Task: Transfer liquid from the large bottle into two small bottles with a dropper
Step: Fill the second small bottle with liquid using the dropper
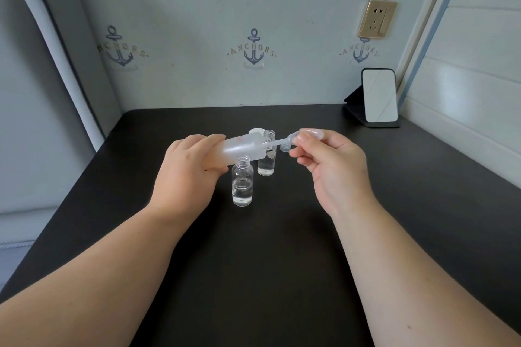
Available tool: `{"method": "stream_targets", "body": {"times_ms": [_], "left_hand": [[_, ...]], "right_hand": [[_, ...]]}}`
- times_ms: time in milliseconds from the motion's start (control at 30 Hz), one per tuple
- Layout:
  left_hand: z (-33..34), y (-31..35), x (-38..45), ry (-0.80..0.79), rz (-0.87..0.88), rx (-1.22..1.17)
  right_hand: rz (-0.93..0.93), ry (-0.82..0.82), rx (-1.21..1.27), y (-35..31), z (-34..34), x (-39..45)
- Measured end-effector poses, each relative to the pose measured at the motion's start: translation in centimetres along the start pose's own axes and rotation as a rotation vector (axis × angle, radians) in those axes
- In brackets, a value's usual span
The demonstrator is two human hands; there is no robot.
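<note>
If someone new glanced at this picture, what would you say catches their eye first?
Mid-frame, the left hand holds a frosted white plastic large bottle tilted nearly sideways, while the right hand pinches a clear plastic dropper with its tip at the bottle's mouth. Just below stand two small clear glass bottles, one nearer, one behind, both uncapped and part-filled, on the black table.

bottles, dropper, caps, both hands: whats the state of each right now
large bottle: uncapped, tipped on its side, held off the table
dropper: tip in the large bottle's mouth
near small bottle: upright, uncapped, partly filled with clear liquid
far small bottle: upright, uncapped, some clear liquid
small cap: off, on the table
left hand: grips the large bottle
right hand: pinches the dropper's bulb
</note>
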State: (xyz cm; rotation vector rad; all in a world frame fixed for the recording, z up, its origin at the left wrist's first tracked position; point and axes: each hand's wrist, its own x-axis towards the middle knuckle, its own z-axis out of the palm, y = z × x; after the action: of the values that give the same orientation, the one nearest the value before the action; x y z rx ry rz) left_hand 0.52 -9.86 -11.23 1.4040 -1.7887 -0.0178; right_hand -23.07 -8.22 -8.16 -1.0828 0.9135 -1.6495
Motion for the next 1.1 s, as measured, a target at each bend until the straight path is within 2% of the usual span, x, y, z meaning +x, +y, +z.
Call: {"method": "stream_targets", "body": {"times_ms": [167,1100], "left_hand": [[0.16,0.13,-0.03,0.005,0.005,0.006],[0.2,0.25,-0.14,-0.008,-0.017,0.009]], "right_hand": [[0.015,0.001,-0.047,0.58,0.85,-0.14],[0.078,-0.05,0.024,0.85,0.65,-0.35]]}}
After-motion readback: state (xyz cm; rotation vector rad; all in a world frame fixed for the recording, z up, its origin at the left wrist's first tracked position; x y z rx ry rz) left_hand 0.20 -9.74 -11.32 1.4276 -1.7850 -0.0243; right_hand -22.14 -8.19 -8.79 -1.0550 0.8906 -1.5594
